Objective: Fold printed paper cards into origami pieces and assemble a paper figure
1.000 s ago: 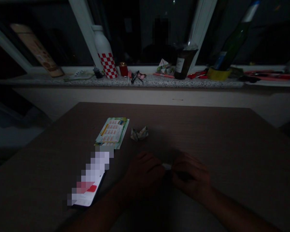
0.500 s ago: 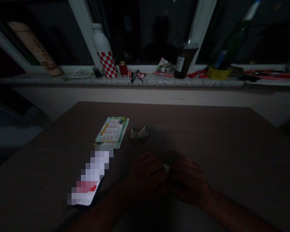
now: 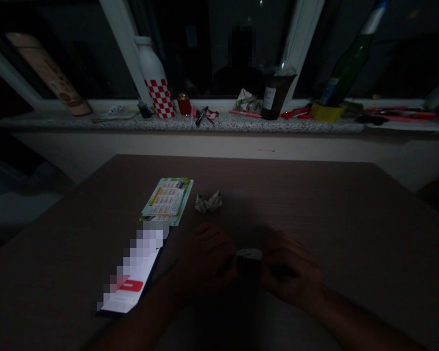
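Note:
In the dim light, a pale piece of paper (image 3: 249,254) spans the gap between my two hands, low over the table. My left hand (image 3: 209,253) is closed on its left end, and my right hand (image 3: 290,263) is closed on its right end. The fingertips and most of the paper are dark or hidden. Just beyond my left hand sits a small folded paper piece (image 3: 209,201) with two raised points. A stack of printed calendar cards (image 3: 166,197) lies left of it. Nearer me is a phone (image 3: 129,292) with a lit, partly blurred screen.
Behind the brown table (image 3: 314,195) runs a speckled windowsill (image 3: 234,123). Along it stand a checkered white bottle (image 3: 159,92), a red jar (image 3: 184,104), a dark cup (image 3: 272,100), a green bottle (image 3: 347,68) in a yellow ring (image 3: 327,113), and a tall patterned cylinder (image 3: 53,75).
My hands have moved apart from nearly touching, and more of the pale paper shows between them. The view has shifted slightly; the things on the table lie as before.

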Tool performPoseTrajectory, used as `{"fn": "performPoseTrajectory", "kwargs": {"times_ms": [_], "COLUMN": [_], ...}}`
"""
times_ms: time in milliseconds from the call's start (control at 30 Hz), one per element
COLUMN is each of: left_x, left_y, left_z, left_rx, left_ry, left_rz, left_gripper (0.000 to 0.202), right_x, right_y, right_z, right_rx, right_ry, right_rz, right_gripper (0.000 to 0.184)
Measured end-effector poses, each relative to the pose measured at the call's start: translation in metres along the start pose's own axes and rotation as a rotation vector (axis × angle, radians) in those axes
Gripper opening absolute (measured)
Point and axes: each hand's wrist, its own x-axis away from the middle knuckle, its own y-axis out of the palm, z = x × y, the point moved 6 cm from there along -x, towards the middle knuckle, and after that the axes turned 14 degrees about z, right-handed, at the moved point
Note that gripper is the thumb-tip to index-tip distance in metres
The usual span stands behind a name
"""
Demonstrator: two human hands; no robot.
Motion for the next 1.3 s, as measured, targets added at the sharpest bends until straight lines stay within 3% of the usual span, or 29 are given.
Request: {"fn": "performPoseTrajectory", "kwargs": {"times_ms": [333, 533, 667, 800, 933, 1167, 1300], "left_x": [-0.005, 0.0, 0.013, 0.028, 0.034, 0.043, 0.045], "left_y": [-0.015, -0.024, -0.019, 0.01, 0.029, 0.036, 0.034], "left_z": [-0.007, -0.016, -0.026, -0.028, -0.024, -0.029, -0.031], "left_rx": [-0.161, -0.144, -0.042, 0.299, 0.584, 0.593, 0.504], "left_ry": [0.008, -0.092, -0.401, -0.749, -0.894, -1.159, -1.181], "left_rz": [0.041, 0.166, 0.281, 0.202, 0.095, -0.005, -0.006], "left_gripper": [0.006, 0.006, 0.017, 0.046, 0.016, 0.022, 0.023], "right_x": [-0.002, 0.015, 0.025, 0.026, 0.025, 0.031, 0.035], "right_y": [-0.004, -0.011, -0.014, -0.009, -0.001, 0.01, 0.016], "right_z": [0.003, 0.022, 0.036, 0.034, 0.027, 0.043, 0.047], "right_rx": [0.018, -0.017, -0.012, -0.062, -0.088, 0.029, 0.034], "right_ry": [0.105, 0.271, 0.366, 0.391, 0.384, 0.595, 0.66], "right_rz": [0.051, 0.104, 0.161, 0.132, 0.038, -0.083, -0.125], "right_gripper": [0.017, 0.017, 0.014, 0.011, 0.011, 0.015, 0.019]}}
